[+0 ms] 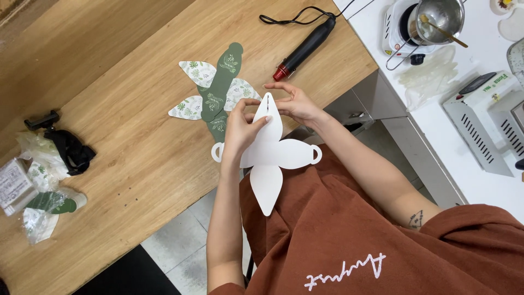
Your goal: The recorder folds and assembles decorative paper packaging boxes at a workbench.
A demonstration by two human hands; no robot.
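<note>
Plastic bags [41,180]: far left on the wooden table [131,142], holding more green and white cutouts, beside a black strap [68,150]. Leave them; they are well apart from your work.
Printed cutouts [215,90]: green and leaf-patterned petal shapes lying flat on the table, just beyond your hands.
Left hand [243,131]: your fingers are closed on the left edge of the white petal-shaped card cutout [273,158], thumb on its face. Keep that pinch light so the card does not crease.
White cutout: held over the table edge above your lap, blank side up, its slotted top petal between both hands.
Right hand [295,104]: fingertips pinch the top petal near the slit. Bend it evenly, both hands level.
Heat tool [305,46]: black, red-tipped, lying near on the table, untouched.
</note>
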